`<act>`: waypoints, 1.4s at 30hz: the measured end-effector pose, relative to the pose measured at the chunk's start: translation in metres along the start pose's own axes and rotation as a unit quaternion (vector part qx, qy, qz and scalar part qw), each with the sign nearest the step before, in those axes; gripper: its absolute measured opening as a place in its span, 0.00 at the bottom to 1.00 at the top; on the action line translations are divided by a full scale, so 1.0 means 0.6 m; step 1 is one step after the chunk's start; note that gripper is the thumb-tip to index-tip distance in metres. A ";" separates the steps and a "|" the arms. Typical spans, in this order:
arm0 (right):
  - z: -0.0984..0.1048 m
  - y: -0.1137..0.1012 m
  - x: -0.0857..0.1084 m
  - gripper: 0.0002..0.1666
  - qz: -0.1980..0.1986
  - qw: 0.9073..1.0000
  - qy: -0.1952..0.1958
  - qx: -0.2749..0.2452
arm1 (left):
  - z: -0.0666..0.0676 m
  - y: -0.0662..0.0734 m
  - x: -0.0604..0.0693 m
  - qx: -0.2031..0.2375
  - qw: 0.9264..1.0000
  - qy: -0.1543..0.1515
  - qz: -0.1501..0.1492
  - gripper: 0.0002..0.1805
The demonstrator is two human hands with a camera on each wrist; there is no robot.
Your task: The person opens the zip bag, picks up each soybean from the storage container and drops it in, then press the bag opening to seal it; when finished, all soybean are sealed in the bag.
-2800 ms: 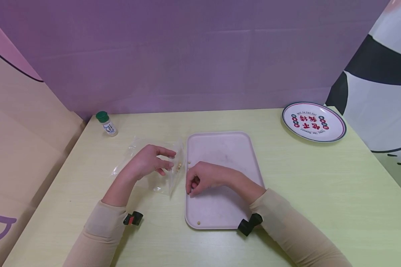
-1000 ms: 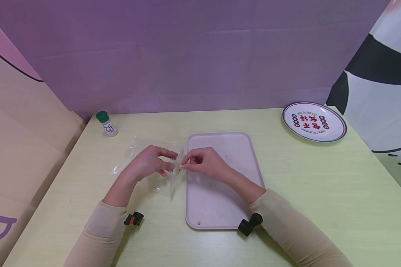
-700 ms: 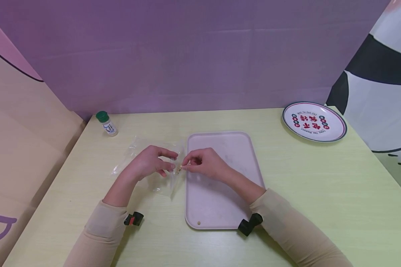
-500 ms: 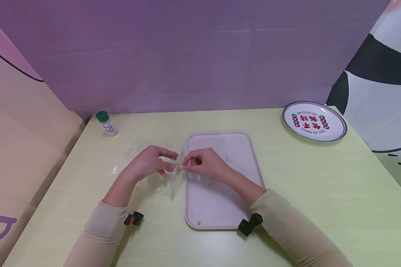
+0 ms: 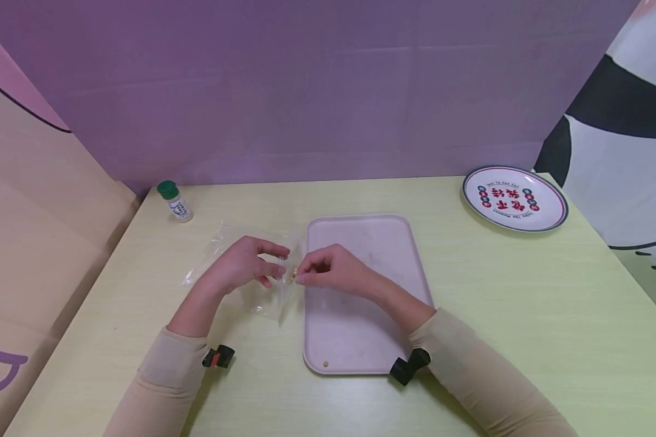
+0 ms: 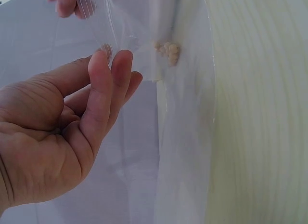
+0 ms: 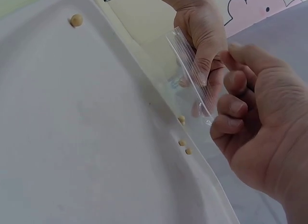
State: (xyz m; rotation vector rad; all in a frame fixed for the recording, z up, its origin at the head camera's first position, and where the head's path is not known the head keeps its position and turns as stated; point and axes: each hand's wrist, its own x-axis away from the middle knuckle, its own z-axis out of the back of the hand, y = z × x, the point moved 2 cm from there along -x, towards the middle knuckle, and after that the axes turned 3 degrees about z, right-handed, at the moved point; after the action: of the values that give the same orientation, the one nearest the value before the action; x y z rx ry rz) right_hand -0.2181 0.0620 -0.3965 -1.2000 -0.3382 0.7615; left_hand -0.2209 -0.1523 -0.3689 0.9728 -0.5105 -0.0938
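Note:
The left hand (image 5: pixel 246 265) holds the clear zip bag (image 5: pixel 214 250) near its mouth, pinching the plastic between thumb and fingers. Several small tan beads (image 6: pixel 169 50) lie inside the bag (image 6: pixel 185 132) in the left wrist view. Right beside the bag's mouth is the right hand (image 5: pixel 336 269), its fingers bent and its fingertips slightly parted, with nothing visible between them. It hovers over the left edge of the pink tray (image 5: pixel 361 340). One bead (image 5: pixel 325 364) sits in the tray's front left corner. The right wrist view shows several more beads (image 7: pixel 182 143) along the tray's edge.
A small bottle with a green lid (image 5: pixel 175 201) stands at the table's back left. An oval plate with red lettering (image 5: pixel 515 221) is at the back right. Behind the table hangs a purple cloth (image 5: pixel 328 91).
The right hand has moved from the tray's left edge up to the bag's mouth. Since half a second ago its thumb and index fingertip have parted slightly. The left hand has barely moved.

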 end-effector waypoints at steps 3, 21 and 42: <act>-0.006 -0.003 0.000 0.03 0.001 0.997 -0.071 -0.014 | 0.002 0.000 0.003 0.001 1.000 0.001 -0.002 0.24; -0.025 -0.013 0.039 0.06 -0.040 0.967 -0.251 0.032 | 0.000 -0.003 -0.003 0.002 1.000 0.003 -0.010 0.23; -0.037 -0.003 0.079 0.08 -0.037 0.963 -0.263 0.051 | 0.005 -0.004 -0.002 0.014 1.000 0.004 -0.007 0.24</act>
State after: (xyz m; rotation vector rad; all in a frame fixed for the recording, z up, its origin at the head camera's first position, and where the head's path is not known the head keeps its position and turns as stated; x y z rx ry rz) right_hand -0.1702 0.0784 -0.4100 -0.8679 -0.7687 1.0167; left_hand -0.2227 -0.1556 -0.3698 1.0030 -0.4990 -0.0958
